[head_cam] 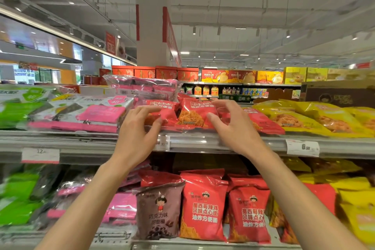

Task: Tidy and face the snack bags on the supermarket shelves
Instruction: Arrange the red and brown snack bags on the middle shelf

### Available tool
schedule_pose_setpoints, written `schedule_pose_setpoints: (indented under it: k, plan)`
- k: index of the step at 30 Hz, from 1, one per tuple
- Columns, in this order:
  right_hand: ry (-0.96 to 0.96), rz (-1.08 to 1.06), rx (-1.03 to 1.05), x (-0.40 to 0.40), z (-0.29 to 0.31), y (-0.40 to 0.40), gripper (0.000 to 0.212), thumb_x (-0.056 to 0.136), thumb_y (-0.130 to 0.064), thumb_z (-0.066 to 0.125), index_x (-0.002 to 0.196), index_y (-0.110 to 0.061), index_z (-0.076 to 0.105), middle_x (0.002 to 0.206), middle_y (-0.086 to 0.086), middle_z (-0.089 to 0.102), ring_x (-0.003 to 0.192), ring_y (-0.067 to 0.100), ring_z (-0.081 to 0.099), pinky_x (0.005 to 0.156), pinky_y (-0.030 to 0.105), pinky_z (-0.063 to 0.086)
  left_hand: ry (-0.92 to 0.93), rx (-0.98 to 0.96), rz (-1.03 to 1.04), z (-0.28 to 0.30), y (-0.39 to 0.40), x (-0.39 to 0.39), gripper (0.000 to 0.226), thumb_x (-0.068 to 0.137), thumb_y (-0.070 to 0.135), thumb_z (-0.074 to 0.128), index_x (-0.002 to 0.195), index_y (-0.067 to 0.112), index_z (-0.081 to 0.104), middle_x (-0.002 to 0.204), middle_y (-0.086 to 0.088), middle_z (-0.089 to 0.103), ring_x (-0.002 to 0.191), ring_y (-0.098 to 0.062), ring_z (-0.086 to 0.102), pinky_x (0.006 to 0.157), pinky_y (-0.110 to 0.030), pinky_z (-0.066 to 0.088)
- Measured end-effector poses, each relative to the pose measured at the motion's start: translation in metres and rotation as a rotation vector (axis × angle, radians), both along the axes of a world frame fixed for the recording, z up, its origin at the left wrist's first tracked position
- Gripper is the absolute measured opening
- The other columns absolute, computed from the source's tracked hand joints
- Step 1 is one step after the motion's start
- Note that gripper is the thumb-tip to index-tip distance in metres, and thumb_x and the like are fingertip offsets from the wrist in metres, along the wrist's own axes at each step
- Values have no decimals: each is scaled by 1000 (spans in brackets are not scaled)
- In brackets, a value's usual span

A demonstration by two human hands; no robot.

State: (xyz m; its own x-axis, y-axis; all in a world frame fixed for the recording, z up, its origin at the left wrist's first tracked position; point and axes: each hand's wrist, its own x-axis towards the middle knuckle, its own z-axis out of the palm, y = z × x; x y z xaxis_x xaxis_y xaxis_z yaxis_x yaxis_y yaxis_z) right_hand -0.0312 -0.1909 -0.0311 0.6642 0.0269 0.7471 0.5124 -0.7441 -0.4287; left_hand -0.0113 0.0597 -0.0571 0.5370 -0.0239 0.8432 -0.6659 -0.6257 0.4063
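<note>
A red noodle snack bag (193, 114) is seen lying on the upper shelf (223, 142) at the centre of the frame. Its left neighbour (162, 112) is gripped by the curled left hand (138, 128). The right hand (233, 126) is held spread above the bags, nothing grasped. Pink packs (95, 115) lie left, yellow bags (308, 119) right.

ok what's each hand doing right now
Left hand: fingers curled on a red noodle snack bag, top shelf.
Right hand: open, fingers spread beside the next red bag.
</note>
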Motion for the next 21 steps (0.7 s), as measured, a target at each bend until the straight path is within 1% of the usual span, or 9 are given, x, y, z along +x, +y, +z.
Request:
schedule_pose_setpoints:
  k: [2,3,4,6,9,14,17,19,21]
  plan:
    - [-28,43,133,-17,-11,-3,28,99,-41,62,126,-34,60,121,-20,61,102,-17,55,77,1,43,10,-92,-47,-9,4,-11,25,101,26,63,125,22,66,120,9,65,112,-10,62,90,-19,51]
    - [-21,68,199,-26,-17,-4,23,99,-40,63,121,-35,63,116,-21,64,100,-17,57,75,-1,42,27,-136,-66,-16,6,-18,23,101,26,64,124,24,66,120,12,66,111,-5,63,87,-10,49]
    - [-1,95,257,-33,-25,-5,19,99,-38,64,117,-35,65,112,-20,66,98,-13,60,76,1,44,46,-177,-83,-23,8,-24,21,101,26,64,122,26,67,119,15,68,109,0,63,83,-4,46]
    - [55,150,352,-46,-44,-5,13,98,-35,65,111,-34,67,101,-12,72,91,0,68,75,12,53,91,-257,-113,-41,12,-38,16,100,25,65,115,31,68,110,19,71,103,4,65,78,-2,45]
    - [132,195,440,-58,-82,-3,10,97,-26,66,106,-29,70,87,-4,76,83,7,72,71,21,56,170,-371,-155,-77,18,-54,17,99,21,66,109,35,70,98,19,74,93,1,69,75,-7,48]
    - [252,203,572,-60,-163,-1,13,97,-19,68,100,-30,73,85,3,75,78,15,70,74,32,57,333,-493,-104,-152,28,-70,16,100,24,67,109,36,71,106,18,74,101,-4,70,90,-31,55]
    - [348,194,607,-57,-214,5,17,96,-20,69,98,-37,72,85,3,74,80,16,70,77,31,57,433,-541,-46,-199,32,-76,13,99,29,67,108,36,70,107,19,74,101,-3,69,94,-38,56]
    - [414,178,649,-52,-243,10,19,96,-13,67,96,-31,73,82,4,74,80,20,71,77,33,57,508,-552,-13,-224,34,-77,12,99,31,67,110,35,70,107,20,74,102,-2,69,98,-42,56]
    - [452,178,674,-48,-263,15,18,97,-8,66,96,-25,72,81,13,73,79,27,70,76,35,57,561,-553,9,-240,36,-76,13,99,32,67,111,33,70,108,17,74,105,-5,68,98,-46,56]
